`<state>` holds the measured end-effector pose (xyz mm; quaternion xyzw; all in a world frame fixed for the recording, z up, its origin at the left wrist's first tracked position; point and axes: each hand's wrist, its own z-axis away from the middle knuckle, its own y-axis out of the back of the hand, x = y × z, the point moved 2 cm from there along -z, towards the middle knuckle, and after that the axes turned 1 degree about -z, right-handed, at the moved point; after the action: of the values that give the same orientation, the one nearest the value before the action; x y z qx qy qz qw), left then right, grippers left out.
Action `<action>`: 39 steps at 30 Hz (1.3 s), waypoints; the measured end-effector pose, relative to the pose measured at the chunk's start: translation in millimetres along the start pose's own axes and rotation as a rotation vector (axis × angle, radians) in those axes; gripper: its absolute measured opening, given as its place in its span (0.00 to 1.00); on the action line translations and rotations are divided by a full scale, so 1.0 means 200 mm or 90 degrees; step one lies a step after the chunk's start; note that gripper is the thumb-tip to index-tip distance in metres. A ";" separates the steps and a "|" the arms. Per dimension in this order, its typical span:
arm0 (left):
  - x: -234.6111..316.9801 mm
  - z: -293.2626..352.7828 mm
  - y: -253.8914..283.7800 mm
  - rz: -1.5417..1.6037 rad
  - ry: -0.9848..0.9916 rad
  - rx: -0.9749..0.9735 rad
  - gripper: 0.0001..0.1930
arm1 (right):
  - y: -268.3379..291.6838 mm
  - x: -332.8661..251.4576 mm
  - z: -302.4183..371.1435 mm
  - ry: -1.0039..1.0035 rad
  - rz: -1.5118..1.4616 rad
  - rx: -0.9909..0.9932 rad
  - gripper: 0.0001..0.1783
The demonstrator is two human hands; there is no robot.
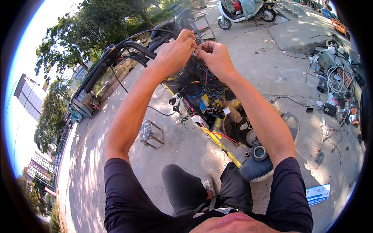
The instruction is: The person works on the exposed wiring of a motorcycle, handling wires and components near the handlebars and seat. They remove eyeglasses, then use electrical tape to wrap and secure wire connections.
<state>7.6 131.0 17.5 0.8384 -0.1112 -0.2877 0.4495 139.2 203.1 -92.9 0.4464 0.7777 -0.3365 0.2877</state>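
Note:
My left hand (175, 52) and my right hand (216, 58) meet above the front of a stripped electric scooter. Both are closed in a pinch, fingertips almost touching, on what looks like a thin wire (196, 48); its exact end is hidden by the fingers. Under my hands lies an exposed wiring harness (204, 97) of blue, red, yellow and black wires with connectors. A red wire (217, 133) runs back along the yellow frame (221, 145). To the left stretches the black handlebar (99, 70).
A small stool (151, 134) stands left of the scooter. At right, heaps of cables (340, 77), black adapters (330, 109) and scraps lie on the concrete. A blue-and-white card (318, 194) lies near my right elbow. Another white scooter (243, 11) is parked beyond.

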 end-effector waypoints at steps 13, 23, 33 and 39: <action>-0.08 -0.06 0.04 0.212 0.027 -0.227 0.09 | 0.00 -0.06 0.04 0.175 0.316 0.068 0.10; -0.05 -0.04 0.03 0.073 -0.019 -0.043 0.12 | 0.00 -0.04 0.01 0.066 0.204 0.026 0.11; -0.02 -0.04 0.08 0.167 -0.055 0.023 0.07 | 0.03 -0.04 0.00 0.059 0.133 0.021 0.09; -0.08 -0.02 0.08 0.277 0.061 -0.013 0.08 | 0.01 -0.09 0.02 0.042 0.071 -0.040 0.10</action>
<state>-0.9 131.7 39.0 0.8027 -0.2653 -0.1450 0.5141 150.0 191.1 -82.7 0.4906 0.7709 -0.2806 0.2937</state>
